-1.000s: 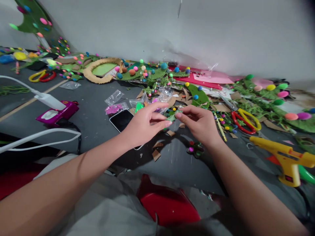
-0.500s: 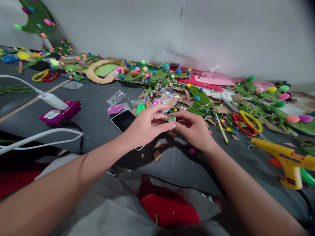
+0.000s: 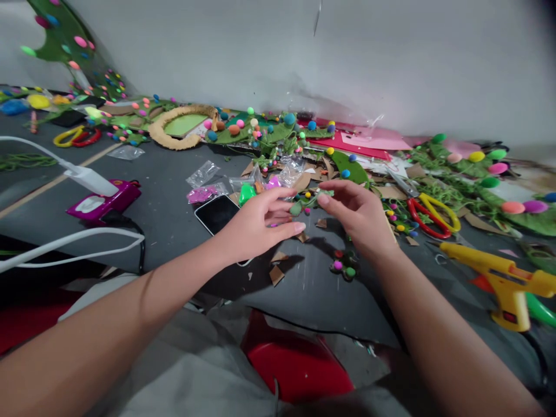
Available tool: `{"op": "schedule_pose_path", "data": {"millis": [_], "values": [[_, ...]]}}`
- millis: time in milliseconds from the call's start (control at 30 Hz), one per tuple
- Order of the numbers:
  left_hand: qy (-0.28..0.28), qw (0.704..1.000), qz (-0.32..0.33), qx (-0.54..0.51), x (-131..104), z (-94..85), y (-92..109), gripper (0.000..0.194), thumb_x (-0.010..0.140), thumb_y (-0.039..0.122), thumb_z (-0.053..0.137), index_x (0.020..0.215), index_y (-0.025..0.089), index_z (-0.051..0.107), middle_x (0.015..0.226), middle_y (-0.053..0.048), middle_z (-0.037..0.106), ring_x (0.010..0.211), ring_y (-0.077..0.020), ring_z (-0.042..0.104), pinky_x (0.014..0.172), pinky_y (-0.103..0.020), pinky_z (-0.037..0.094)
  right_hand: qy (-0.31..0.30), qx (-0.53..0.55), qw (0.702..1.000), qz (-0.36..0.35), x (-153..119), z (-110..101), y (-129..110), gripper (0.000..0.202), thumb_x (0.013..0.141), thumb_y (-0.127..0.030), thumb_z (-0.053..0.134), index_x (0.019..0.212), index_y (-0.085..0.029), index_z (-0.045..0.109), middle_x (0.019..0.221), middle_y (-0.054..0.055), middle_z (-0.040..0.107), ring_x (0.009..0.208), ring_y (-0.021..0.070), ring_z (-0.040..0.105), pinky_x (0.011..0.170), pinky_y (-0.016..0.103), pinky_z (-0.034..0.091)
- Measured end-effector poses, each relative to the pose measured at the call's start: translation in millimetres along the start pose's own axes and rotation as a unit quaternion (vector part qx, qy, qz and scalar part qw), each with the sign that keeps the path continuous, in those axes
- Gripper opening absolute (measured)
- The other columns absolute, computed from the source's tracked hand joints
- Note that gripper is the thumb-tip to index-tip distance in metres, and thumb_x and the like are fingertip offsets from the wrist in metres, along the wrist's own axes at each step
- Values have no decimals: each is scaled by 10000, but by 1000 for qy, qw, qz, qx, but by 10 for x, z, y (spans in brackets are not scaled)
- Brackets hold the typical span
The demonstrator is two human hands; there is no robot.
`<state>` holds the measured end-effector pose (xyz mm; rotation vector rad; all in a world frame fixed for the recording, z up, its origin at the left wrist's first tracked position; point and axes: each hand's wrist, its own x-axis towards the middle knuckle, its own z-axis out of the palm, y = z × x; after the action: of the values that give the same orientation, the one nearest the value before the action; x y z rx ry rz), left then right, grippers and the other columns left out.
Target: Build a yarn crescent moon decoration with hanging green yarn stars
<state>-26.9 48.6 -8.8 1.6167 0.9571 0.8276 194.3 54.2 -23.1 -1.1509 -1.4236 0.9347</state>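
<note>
Green piece partly behind right fingers

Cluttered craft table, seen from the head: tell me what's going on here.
The person's right hand holds a small green piece between thumb and fingers above the dark table. The left hand is open close by; whether it touches the piece is hard to tell. A phone lies partly hidden by the left hand, and a yellow glue gun lies off to the right.

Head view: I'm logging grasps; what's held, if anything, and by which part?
The right hand pinches a small, irregular pale green piece by its right end; the left hand looks empty.
</note>
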Motion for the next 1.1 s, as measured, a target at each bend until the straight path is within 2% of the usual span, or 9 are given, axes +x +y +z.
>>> {"op": "schedule_pose_path", "data": {"millis": [100,200,367,467,533,633,767,967,1100], "values": [[-24,998,2,-56,5,12,0,664,832,251,797,1413,150,491,1251,-135,735,1155,-245,713,1031,-397,574,-88,-9,996,-14,-65,120,-2,359,804,-407,815,1108,-229,748,1076,43,755,913,172,690,758,293,541],[-12,999,1,-31,15,11,14,600,848,257,784,1379,146,527,1065,-86,795,1009,-226,758,940,-364,604,-118,-34,990,-61,-105,202,2,214,857,-367,766,1015,-223,771,1017,33,758,912,166,681,771,296,526],[7,999,17,37,17,-3,40,468,881,250,748,1318,171,603,920,-49,805,925,-222,768,895,-357,598,-51,-43,997,-46,-37,91,12,187,825,-369,794,883,-195,758,841,19,740,766,146,656,714,290,519],[4,1000,11,13,4,-6,28,503,877,272,753,1340,177,580,1008,-81,799,980,-236,767,915,-374,605,21,-49,998,-27,29,-41,14,228,812,-390,804,924,-195,768,841,26,753,752,148,667,688,283,525],[11,1000,5,10,-6,-4,11,595,836,290,796,1369,180,554,1156,-124,765,1077,-262,745,987,-420,587,34,-48,998,-22,43,-79,4,275,807,-408,808,985,-201,774,898,38,765,794,158,680,696,282,532],[2,1000,7,-4,-16,8,-5,728,783,284,842,1419,187,503,1308,-156,699,1189,-288,699,1063,-466,548,-32,-32,999,-12,-2,-11,-13,384,781,-427,830,1101,-224,761,1021,49,769,873,178,700,742,301,555],[-16,999,15,-28,-13,17,10,658,820,251,803,1406,183,512,1183,-105,765,1090,-249,741,986,-406,589,-120,-38,991,-45,-96,164,-19,323,808,-407,815,1077,-234,771,1062,47,761,937,192,702,795,323,554],[15,998,25,49,7,-5,35,542,853,265,776,1355,209,581,899,-24,805,918,-226,776,893,-367,600,-58,-67,992,-85,-46,98,-9,193,814,-394,807,849,-211,757,896,38,744,842,180,673,738,312,538],[12,999,26,37,2,-11,18,600,848,271,783,1392,205,540,1010,-61,801,980,-232,770,956,-391,596,15,-64,997,-39,31,-62,-2,230,803,-407,811,882,-200,752,834,23,734,733,148,652,683,289,529]]}}
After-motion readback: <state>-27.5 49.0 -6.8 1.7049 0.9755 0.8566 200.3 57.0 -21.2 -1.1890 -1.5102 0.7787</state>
